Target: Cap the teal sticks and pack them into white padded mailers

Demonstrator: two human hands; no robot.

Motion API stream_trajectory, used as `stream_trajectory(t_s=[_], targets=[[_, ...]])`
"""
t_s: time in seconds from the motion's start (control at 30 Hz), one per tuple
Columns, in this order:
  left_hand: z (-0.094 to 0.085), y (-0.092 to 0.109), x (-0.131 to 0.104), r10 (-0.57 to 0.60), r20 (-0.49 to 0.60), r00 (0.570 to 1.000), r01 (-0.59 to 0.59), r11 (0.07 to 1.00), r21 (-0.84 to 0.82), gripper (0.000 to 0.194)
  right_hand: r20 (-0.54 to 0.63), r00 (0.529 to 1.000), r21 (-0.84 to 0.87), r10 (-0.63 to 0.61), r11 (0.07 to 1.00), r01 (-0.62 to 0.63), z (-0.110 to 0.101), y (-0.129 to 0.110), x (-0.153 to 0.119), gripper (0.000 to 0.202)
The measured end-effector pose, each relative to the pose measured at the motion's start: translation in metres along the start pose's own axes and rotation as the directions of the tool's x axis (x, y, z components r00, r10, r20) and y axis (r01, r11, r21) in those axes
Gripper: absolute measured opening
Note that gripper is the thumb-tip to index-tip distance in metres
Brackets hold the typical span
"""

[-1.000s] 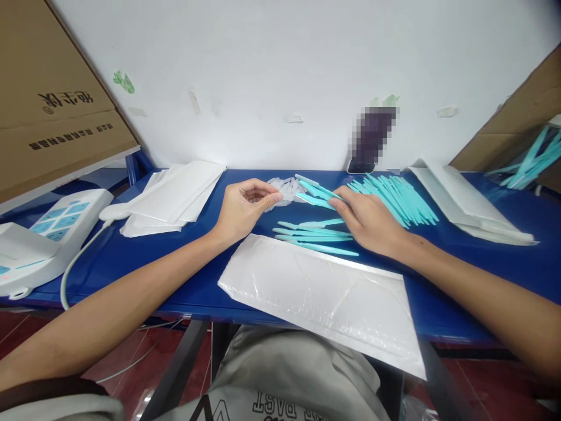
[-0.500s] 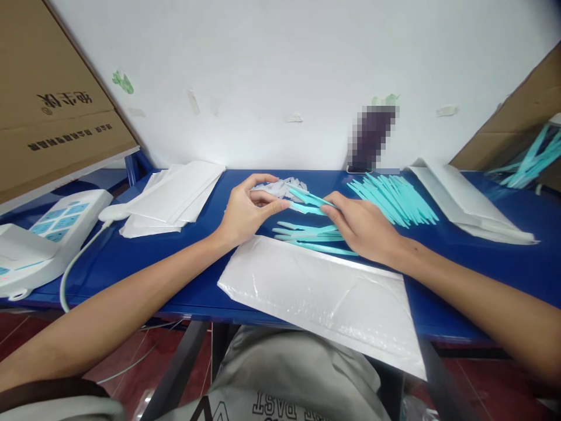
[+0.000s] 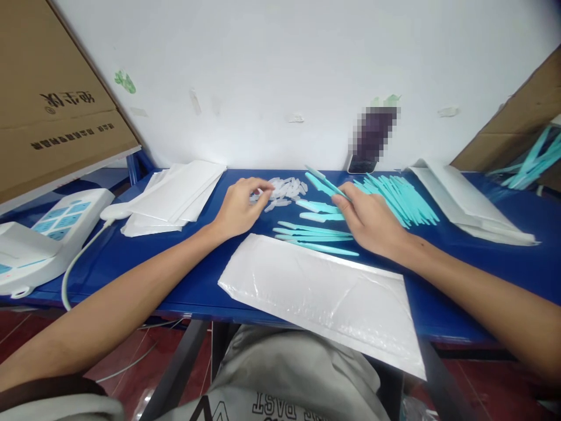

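My right hand (image 3: 370, 219) is closed around turquoise eyebrow razors (image 3: 323, 183), their blade ends pointing up and left; I cannot tell exactly how many it holds. Two more razors (image 3: 319, 207) lie just below it, partly hidden by the hand. My left hand (image 3: 243, 204) has thumb and index finger pinched together at the edge of a heap of small clear plastic caps (image 3: 289, 190). Whether a cap is between those fingertips is too small to make out. Nearer me lies a loose group of razors (image 3: 315, 233), and beyond the right hand a larger razor pile (image 3: 401, 202).
A white padded mailer (image 3: 324, 298) lies across the table's front edge. Flat white bags (image 3: 175, 196) and a white power strip (image 3: 56, 234) are on the left. Another folded white bag (image 3: 473, 204) is at right. A phone (image 3: 372, 140) leans against the wall. Cardboard boxes (image 3: 65, 105) flank the table.
My hands have moved apart. The left has drawn back from the razors to the cap heap. The right has lifted its razors slightly, leaving two lying on the table below it.
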State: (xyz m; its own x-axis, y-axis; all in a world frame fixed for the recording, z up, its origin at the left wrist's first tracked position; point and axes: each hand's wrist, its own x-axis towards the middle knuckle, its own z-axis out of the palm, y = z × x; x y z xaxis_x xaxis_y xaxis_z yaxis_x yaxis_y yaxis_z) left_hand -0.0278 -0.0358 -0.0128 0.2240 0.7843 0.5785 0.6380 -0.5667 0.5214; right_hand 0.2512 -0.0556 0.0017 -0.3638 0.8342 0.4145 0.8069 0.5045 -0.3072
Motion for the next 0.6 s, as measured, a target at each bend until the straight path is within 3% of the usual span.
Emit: stream_trajectory(t_s=[0.07, 0.17, 0.4, 0.5, 0.6], targets=[[-0.0053, -0.0064, -0.0008, 0.076, 0.13, 0.989, -0.111, 0.951, 0.29, 0.027, -0.003, 1.0, 0.009, 0.018, 1.0, -0.018, -0.0007, 0.0034, 0.001, 0.027], [-0.0098, -0.0087, -0.0014, 0.067, 0.251, 0.966, -0.177, 0.877, 0.447, 0.027, 0.014, 0.999, 0.03, 0.033, 0.999, -0.033, -0.0011, 0.0042, 0.0013, 0.025], [-0.011, -0.0108, 0.0019, 0.02, 0.334, 0.943, -0.132, 0.94, 0.315, 0.015, 0.044, 0.998, 0.057, 0.039, 0.997, -0.042, 0.0011, 0.0031, 0.0005, 0.02], [-0.0104, -0.011, 0.0007, 0.062, 0.284, 0.957, -0.139, 0.956, 0.259, 0.013, 0.033, 0.999, 0.073, 0.023, 0.997, -0.025, 0.0029, 0.0044, -0.0002, 0.019], [-0.0088, -0.0073, -0.0005, 0.086, 0.138, 0.987, -0.11, 0.978, 0.175, 0.021, 0.032, 0.999, 0.088, 0.009, 0.996, -0.012, 0.0046, 0.005, -0.0014, 0.019]])
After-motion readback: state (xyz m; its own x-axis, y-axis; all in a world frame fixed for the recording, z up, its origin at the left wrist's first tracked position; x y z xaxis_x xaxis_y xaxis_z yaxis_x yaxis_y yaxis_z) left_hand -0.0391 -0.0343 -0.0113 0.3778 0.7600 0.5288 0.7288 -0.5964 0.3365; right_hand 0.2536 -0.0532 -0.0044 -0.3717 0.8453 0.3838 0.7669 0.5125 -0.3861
